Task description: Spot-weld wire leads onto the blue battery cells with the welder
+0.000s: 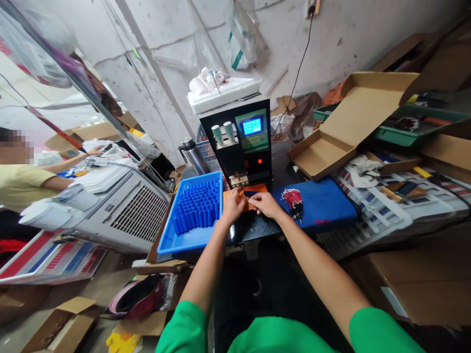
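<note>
My left hand is closed at the front of a black spot welder, just below its electrode head. Beside it, my right hand is closed in a pinch. Both sets of fingertips meet over an orange plate. A small dark blue piece shows between the hands, but I cannot make out what they grip. To the left stands a blue tray with many upright blue cylindrical battery cells. Right of my hands lies a bundle of red and black wires on a blue surface.
A steel flask stands behind the tray. White foam tops the welder. An open cardboard box and a white crate are at right. A grey air cooler is at left, with another person beyond it.
</note>
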Motion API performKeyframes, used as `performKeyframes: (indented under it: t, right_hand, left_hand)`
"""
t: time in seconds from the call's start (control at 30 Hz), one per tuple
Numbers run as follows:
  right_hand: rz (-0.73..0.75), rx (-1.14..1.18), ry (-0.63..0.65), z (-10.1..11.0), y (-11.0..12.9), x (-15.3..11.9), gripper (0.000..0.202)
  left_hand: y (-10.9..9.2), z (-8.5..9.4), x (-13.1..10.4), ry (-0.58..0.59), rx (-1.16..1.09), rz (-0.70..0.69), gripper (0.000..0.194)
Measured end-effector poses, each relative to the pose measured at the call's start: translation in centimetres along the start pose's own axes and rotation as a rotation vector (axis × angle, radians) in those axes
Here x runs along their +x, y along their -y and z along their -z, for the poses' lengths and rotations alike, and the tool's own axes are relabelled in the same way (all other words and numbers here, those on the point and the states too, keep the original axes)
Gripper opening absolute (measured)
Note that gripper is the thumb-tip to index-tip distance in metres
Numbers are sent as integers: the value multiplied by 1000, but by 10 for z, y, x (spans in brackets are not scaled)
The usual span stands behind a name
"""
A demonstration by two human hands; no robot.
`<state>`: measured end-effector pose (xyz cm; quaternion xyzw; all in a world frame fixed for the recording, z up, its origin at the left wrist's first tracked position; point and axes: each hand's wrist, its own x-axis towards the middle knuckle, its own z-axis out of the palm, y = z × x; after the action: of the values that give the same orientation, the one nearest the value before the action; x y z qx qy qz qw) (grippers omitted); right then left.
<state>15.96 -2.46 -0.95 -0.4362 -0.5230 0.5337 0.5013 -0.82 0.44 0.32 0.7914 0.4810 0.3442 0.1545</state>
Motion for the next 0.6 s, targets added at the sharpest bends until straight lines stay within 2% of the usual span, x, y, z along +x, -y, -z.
performKeyframes:
  t: [0.1, 0.2, 0.3, 0.37, 0.5, 0.6]
  right_hand:
    - [-17, -5, -6, 0, 1, 2, 28]
    - [-39, 27, -29, -1, 2, 1, 28]
    - [-62, 104, -89, 0, 3, -5, 29]
    - [-69, 172, -118, 1, 3, -10, 31]
    - [-111, 320, -167, 6, -1, -22, 37]
    - [-162, 415, -202, 10, -3, -25, 37]
  left_hand:
    - [2, -8, 14, 103, 137, -27, 30]
    - [1, -12, 23, 141, 232, -53, 23]
    - [-2, -11, 22, 153, 229, -55, 15]
    - [-5, -9, 16, 105, 132, -4, 14]
    - [-13, -5, -3, -108, -112, 134, 9]
    - [-17, -1, -13, -198, -238, 169, 10]
